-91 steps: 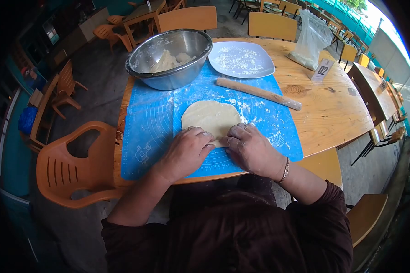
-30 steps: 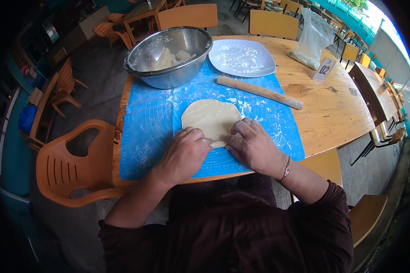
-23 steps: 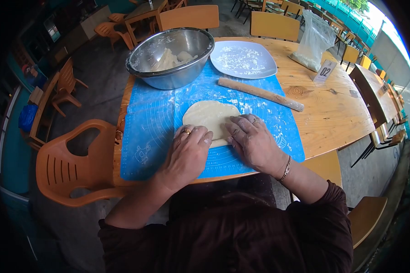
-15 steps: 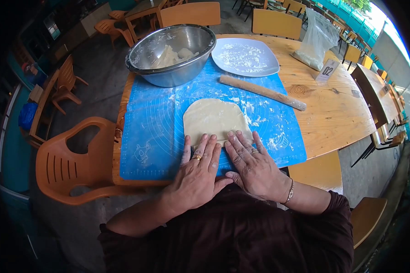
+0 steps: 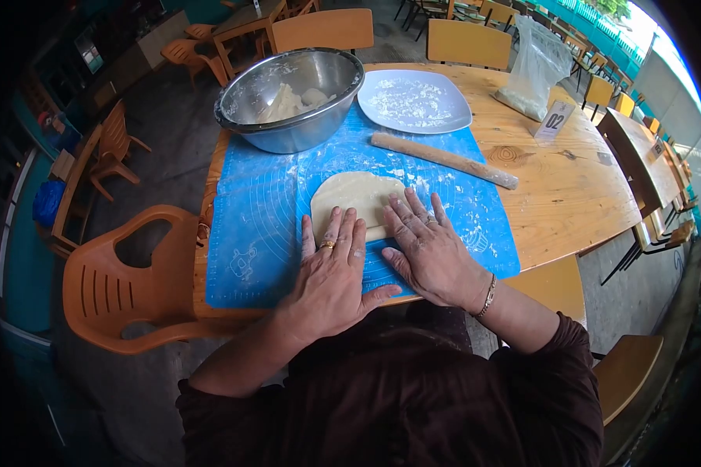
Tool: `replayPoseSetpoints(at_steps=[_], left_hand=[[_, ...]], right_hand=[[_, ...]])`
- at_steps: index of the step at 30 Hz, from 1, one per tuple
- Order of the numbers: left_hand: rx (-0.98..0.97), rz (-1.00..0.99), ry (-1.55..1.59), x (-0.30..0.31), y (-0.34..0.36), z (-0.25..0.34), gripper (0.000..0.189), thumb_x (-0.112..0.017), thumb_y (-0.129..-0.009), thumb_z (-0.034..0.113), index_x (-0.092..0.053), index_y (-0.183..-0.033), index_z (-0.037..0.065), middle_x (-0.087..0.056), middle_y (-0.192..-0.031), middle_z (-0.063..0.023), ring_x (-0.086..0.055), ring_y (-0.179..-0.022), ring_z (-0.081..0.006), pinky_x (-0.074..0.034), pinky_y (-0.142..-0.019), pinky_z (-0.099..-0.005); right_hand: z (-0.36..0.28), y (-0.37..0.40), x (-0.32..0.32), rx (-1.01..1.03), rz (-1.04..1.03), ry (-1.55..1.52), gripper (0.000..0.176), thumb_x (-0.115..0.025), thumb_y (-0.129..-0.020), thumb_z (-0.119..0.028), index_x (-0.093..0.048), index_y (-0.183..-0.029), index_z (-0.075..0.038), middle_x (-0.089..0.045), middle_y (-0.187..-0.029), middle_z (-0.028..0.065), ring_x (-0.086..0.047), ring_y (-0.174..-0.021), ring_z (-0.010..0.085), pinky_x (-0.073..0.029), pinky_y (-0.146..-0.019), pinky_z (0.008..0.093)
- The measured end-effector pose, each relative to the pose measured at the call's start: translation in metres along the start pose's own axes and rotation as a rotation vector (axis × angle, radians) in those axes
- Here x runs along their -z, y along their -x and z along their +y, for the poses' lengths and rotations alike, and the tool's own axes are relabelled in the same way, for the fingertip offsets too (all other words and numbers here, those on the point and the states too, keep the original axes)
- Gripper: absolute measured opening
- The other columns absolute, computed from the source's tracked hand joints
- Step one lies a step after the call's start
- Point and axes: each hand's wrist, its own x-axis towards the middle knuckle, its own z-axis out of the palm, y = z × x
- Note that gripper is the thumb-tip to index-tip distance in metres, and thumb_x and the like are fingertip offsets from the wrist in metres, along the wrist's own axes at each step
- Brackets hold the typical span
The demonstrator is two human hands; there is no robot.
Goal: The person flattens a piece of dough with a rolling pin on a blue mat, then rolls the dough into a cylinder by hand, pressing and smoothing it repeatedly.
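A flat sheet of pale dough [image 5: 352, 193] lies on a blue silicone mat [image 5: 265, 226] dusted with flour, its near edge rolled over. My left hand [image 5: 331, 261] rests with straight, spread fingers on the dough's near left part. Flat fingers of my right hand [image 5: 428, 245] lie over its right side, a little farther forward. Both hands are floury and grip nothing. Beyond the dough, a wooden rolling pin [image 5: 444, 161] lies slantwise at the right.
At the back left stands a steel bowl [image 5: 304, 138] with dough inside. Beside it is a white plate [image 5: 389, 117] of flour. A plastic bag [image 5: 533, 62] and a number card [image 5: 554, 121] stand at the right. An orange chair [image 5: 132, 280] is left of the table.
The dough's near edge has been rolled farther from me, so the flat part is shorter. My right hand has moved forward over the dough; my left has shifted slightly left.
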Motion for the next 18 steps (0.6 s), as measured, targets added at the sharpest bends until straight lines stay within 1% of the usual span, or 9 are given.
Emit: replayPoseSetpoints(at_steps=[1,3,4,6,7,15,17,18], left_hand=[[0.0,0.002,0.001,0.002,0.001,0.002,0.105,-0.043,-0.093,0.072,-0.033,-0.145,-0.018,-0.032,-0.153,-0.0366,-0.024,-0.149,-0.0456,-0.006,-0.118,-0.0688],[-0.041,-0.006,0.048,0.006,0.007,0.01,0.108,-0.042,-0.092,0.075,-0.031,-0.146,-0.019,-0.029,-0.154,-0.0372,-0.021,-0.15,-0.0461,-0.007,-0.12,-0.0658],[-0.042,-0.01,0.051,0.004,0.009,0.012,0.108,-0.042,-0.092,0.075,-0.031,-0.146,-0.019,-0.029,-0.154,-0.0372,-0.021,-0.15,-0.0461,-0.007,-0.12,-0.0658],[-0.074,-0.036,0.086,-0.002,0.011,0.017,0.111,-0.043,-0.091,0.076,-0.03,-0.146,-0.019,-0.027,-0.155,-0.0375,-0.02,-0.15,-0.0468,-0.008,-0.121,-0.0617],[-0.067,-0.009,0.097,-0.006,0.009,0.016,0.112,-0.043,-0.09,0.076,-0.029,-0.147,-0.019,-0.026,-0.155,-0.0375,-0.02,-0.15,-0.0474,-0.01,-0.122,-0.0586],[-0.071,-0.022,0.062,-0.006,-0.007,-0.007,0.112,-0.043,-0.091,0.076,-0.027,-0.147,-0.019,-0.026,-0.155,-0.038,-0.019,-0.15,-0.0487,-0.012,-0.123,-0.0567],[-0.078,-0.036,0.048,-0.007,-0.01,-0.014,0.111,-0.043,-0.091,0.076,-0.026,-0.147,-0.019,-0.026,-0.155,-0.0383,-0.019,-0.15,-0.0488,-0.013,-0.123,-0.0565],[-0.08,-0.043,0.053,-0.006,-0.012,-0.018,0.11,-0.044,-0.092,0.075,-0.026,-0.148,-0.019,-0.026,-0.155,-0.0383,-0.019,-0.15,-0.0489,-0.013,-0.123,-0.0562]], right_hand=[[-0.003,0.004,0.002,0.025,0.037,0.021,0.059,-0.048,-0.103,-0.035,-0.045,-0.144,0.007,-0.042,-0.152,0.0266,-0.03,-0.148,0.042,-0.016,-0.122,0.0598],[-0.011,0.012,0.006,0.046,0.014,0.004,0.058,-0.05,-0.102,-0.033,-0.045,-0.144,0.007,-0.042,-0.152,0.0265,-0.032,-0.147,0.0418,-0.017,-0.121,0.0599],[-0.014,0.015,0.006,0.068,-0.006,-0.015,0.057,-0.052,-0.101,-0.03,-0.046,-0.143,0.008,-0.043,-0.151,0.0265,-0.033,-0.147,0.0416,-0.018,-0.121,0.06],[-0.016,0.017,0.004,0.076,-0.011,-0.009,0.057,-0.054,-0.099,-0.029,-0.046,-0.142,0.008,-0.044,-0.15,0.0267,-0.036,-0.145,0.0414,-0.02,-0.12,0.0604],[-0.015,0.017,0.001,0.061,-0.004,-0.014,0.057,-0.053,-0.1,-0.029,-0.046,-0.142,0.008,-0.044,-0.15,0.0268,-0.036,-0.145,0.0415,-0.02,-0.12,0.0608],[-0.004,-0.001,-0.008,0.024,0.013,0.025,0.058,-0.048,-0.103,-0.032,-0.043,-0.144,0.008,-0.043,-0.151,0.0272,-0.034,-0.146,0.0418,-0.019,-0.12,0.0615],[0.0,-0.004,-0.008,-0.01,-0.013,0.022,0.058,-0.049,-0.103,-0.033,-0.042,-0.146,0.006,-0.042,-0.152,0.0246,-0.031,-0.148,0.0401,-0.016,-0.122,0.0599],[0.002,-0.006,-0.009,-0.011,-0.013,0.021,0.058,-0.049,-0.103,-0.033,-0.042,-0.146,0.006,-0.042,-0.152,0.0246,-0.031,-0.148,0.0401,-0.016,-0.122,0.0599]])
